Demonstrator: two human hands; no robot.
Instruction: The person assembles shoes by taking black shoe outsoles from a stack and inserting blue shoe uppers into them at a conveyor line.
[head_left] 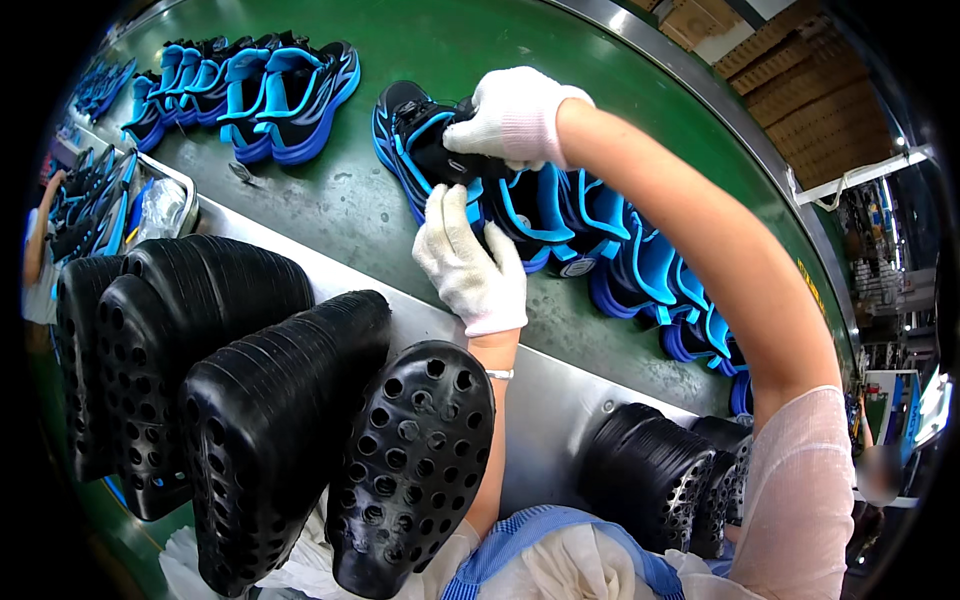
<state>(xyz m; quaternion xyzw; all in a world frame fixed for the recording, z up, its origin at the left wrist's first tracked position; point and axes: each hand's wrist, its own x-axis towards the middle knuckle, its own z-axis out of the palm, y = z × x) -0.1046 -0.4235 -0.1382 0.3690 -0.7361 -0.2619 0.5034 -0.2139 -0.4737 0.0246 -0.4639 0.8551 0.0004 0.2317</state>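
A black sneaker (392, 118) with bright blue lining and sole lies on the green work surface, toe pointing away from me. My right hand (515, 115), in a white glove, reaches over from the right with fingers curled on black material at the sneaker's opening; its fingertips are partly hidden. Nearer to me, my left hand (468, 258), also gloved, has its fingers stretched out toward the sneaker's heel end, apparently touching it. Right beside it, more sneakers (540, 205) of the same kind stand in a row running down to the right, partly covered by my right arm.
Tall stacks of black, perforated, shoe-shaped pieces (290, 400) rise at near left; smaller stacks (650, 470) stand at lower right. Further sneakers (290, 100) line the far left. A tray (188, 190) holds clear plastic. Metal edging (560, 390) borders the green surface. Another person's arm (40, 235) shows far left.
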